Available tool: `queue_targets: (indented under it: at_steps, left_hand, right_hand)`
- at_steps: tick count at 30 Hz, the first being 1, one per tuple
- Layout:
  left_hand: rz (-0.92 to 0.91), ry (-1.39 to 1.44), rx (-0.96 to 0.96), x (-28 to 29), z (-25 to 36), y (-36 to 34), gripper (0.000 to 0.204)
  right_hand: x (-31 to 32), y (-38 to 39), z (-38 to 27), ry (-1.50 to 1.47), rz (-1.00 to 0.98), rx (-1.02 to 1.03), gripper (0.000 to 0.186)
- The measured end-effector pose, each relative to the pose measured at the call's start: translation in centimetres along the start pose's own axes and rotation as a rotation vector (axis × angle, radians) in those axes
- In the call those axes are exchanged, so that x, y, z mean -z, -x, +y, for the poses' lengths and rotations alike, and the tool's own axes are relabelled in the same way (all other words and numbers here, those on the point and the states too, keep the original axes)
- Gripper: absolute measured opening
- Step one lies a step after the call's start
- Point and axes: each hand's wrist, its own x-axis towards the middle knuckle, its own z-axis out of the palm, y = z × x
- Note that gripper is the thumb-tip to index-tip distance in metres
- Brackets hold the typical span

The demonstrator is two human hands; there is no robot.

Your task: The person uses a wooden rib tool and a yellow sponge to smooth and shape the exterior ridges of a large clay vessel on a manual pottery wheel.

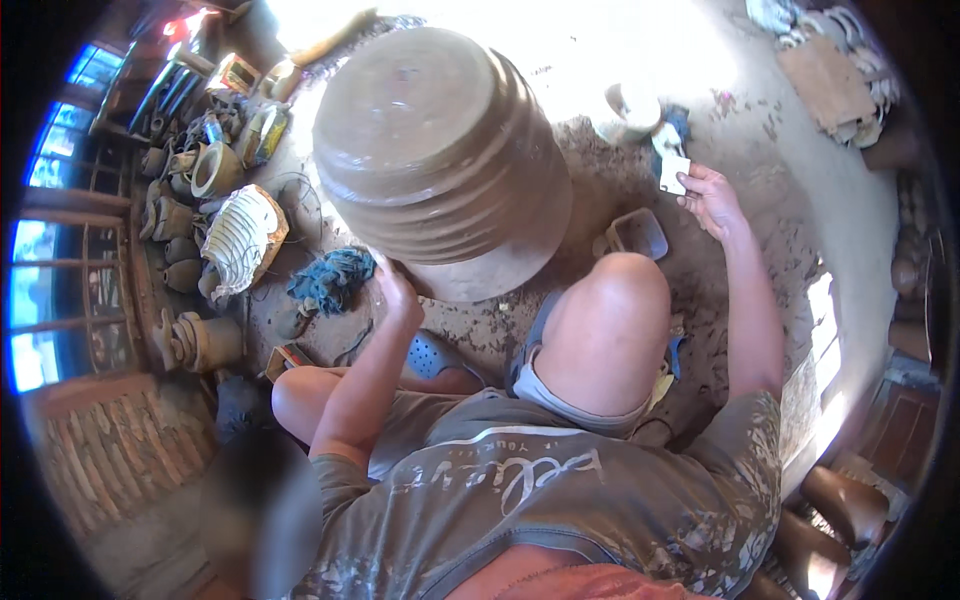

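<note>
A large upturned grey clay pot (425,150) with ridged sides stands in front of me on the dirty floor. My left hand (398,288) is at the pot's lower left edge, fingers stretched along it and partly hidden. My right hand (708,200), held out to the right of the pot, grips a small white square piece (675,175). A blue-green rag (327,282) lies left of the pot. A plastic container (637,233) sits between the pot and my right arm, just beyond my raised knee.
Pots (210,172), a white ribbed piece (243,240) and stacked wares crowd the left side, beside barred windows. A white bowl (625,110) is beyond the pot. A cardboard sheet (825,85) lies at the upper right; brown vessels (845,505) stand at the lower right.
</note>
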Motion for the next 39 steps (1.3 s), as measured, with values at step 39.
queue_targets:
  at_steps: [39]
  left_hand:
    - [-0.159, 0.195, 0.147, -2.0, -2.5, 5.5, 0.072]
  right_hand:
    - [-39.6, 6.6, -22.9, 1.398, -0.220, 1.135, 0.030]
